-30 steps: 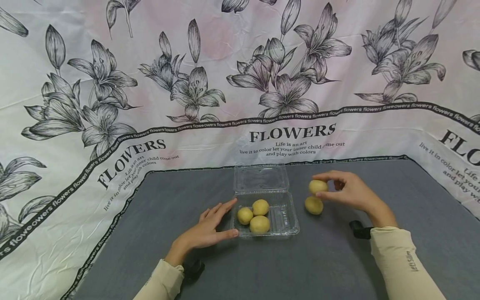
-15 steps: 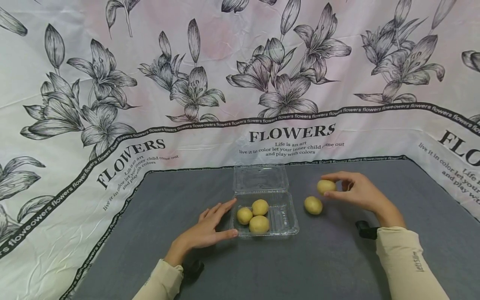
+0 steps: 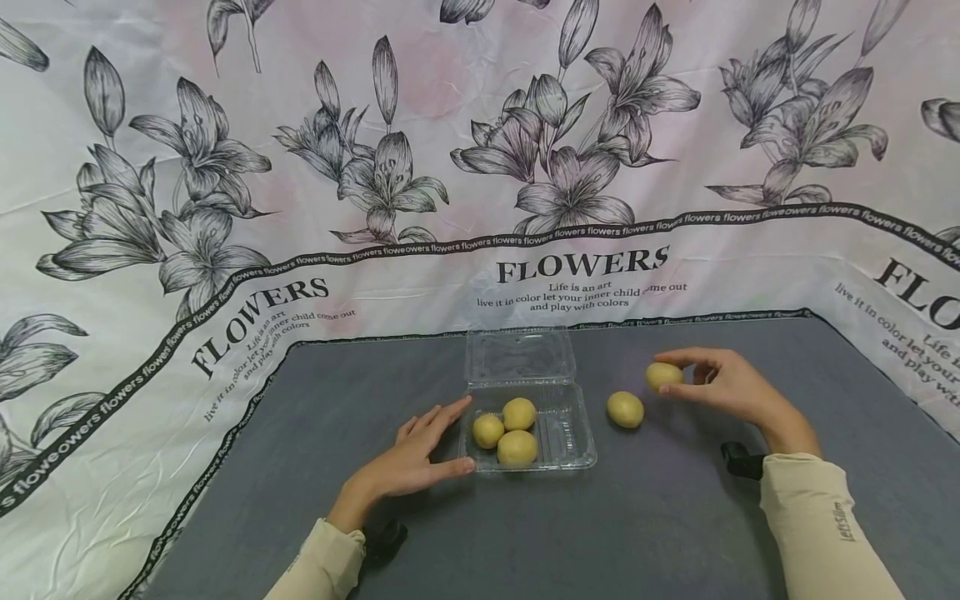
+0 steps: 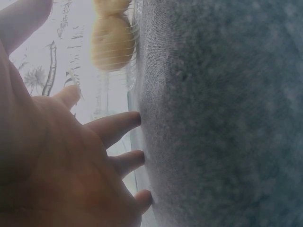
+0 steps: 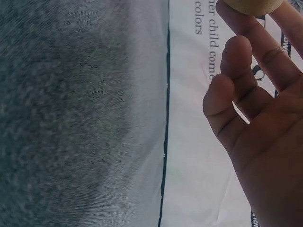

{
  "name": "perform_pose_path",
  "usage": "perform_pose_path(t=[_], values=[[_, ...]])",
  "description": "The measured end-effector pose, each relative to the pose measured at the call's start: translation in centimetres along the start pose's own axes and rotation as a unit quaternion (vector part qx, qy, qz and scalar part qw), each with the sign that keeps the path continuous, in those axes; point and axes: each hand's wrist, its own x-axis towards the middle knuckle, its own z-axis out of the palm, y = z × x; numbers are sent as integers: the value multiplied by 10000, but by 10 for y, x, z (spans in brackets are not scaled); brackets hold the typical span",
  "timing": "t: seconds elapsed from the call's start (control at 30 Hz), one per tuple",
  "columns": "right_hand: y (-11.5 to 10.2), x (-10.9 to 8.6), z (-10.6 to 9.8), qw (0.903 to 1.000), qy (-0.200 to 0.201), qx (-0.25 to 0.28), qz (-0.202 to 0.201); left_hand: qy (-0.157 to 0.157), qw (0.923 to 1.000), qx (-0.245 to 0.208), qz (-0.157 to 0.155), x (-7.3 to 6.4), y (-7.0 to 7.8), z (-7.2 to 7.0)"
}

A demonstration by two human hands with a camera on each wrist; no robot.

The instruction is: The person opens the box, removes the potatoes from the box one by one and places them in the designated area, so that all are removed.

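Observation:
My right hand [image 3: 729, 389] pinches a small yellow potato [image 3: 664, 377] between thumb and fingers, to the right of the clear plastic box. In the right wrist view, only the lower part of that potato [image 5: 254, 5] shows at the top edge. Another potato [image 3: 626, 410] lies on the table just left of and nearer than the held one. Three potatoes [image 3: 517, 448] sit in the left part of the box [image 3: 572, 442], whose lid stands open at the back. My left hand [image 3: 415, 461] has its fingers spread at the box's left side, thumb and index at its edge.
The grey tabletop [image 3: 600, 533] surrounds the box. A white cloth with flower prints [image 3: 420, 292] hangs behind the table and along its left and right sides. Behind the box, the transparent lid [image 3: 520, 358] leans back close to this cloth.
My right hand has moved to the right with the potato it pinches, away from the potato lying on the table. The left hand and the box stay in place.

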Motion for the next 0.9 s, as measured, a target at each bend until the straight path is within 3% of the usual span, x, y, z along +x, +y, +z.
perform_pose_path(t=[0.2,0.6,0.9], values=[[7,0,4,9999,-112,34,62,-16,10000,-12,55,0,-1,0],[14,0,7,9969,-737,191,194,30,10000,-58,66,0,0,-1],[17,-1,9,9946,-984,317,42,6,10000,-77,56,0,0,0]])
